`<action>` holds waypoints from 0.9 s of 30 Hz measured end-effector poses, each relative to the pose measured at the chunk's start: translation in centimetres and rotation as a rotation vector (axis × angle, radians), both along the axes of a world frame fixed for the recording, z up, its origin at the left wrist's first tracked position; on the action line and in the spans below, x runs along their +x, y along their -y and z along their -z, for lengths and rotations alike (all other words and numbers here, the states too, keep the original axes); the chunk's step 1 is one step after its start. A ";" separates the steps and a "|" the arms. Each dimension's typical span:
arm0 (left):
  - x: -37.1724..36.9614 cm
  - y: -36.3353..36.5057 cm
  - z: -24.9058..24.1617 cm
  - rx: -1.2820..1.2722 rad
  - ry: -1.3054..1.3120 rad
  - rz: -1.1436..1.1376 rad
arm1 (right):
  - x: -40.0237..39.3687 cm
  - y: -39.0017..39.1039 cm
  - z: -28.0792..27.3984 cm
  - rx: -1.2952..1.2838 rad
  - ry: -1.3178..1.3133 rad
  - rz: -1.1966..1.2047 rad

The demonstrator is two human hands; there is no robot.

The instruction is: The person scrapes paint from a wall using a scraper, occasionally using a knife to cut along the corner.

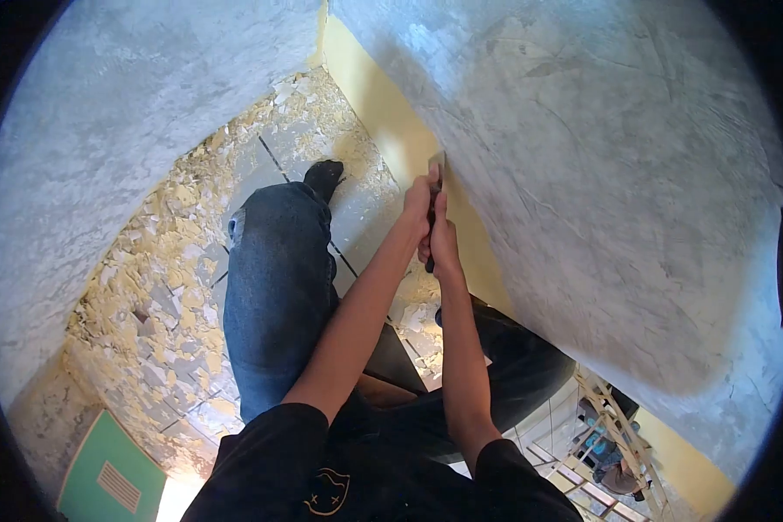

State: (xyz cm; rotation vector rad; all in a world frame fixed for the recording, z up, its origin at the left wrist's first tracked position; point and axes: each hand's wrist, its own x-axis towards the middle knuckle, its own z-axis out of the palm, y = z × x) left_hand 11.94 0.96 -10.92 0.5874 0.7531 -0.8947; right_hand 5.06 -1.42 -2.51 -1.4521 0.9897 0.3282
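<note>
Both hands grip a scraper [431, 263] with a dark handle. My left hand [418, 195] is closed near its blade end. Just behind it, my right hand [444, 244] wraps round the handle. The blade meets the lower part of the wall, by the line between the yellow paint [483, 248] and the bare grey surface [600, 191]. My fingers partly hide the tool, so the blade shows only in part.
Pale yellow paint flakes [170, 287] litter the tiled floor [278, 143]. Another stripped wall [148, 96] stands at left. A green board [113, 470] is at lower left. A wooden ladder [622, 431] stands at lower right, with a person [618, 478] beside it.
</note>
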 end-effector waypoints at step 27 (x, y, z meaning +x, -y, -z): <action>2.7 -1.4 -5.8 0.103 0.051 0.008 | 2.7 0.7 1.0 -0.032 -0.023 -0.045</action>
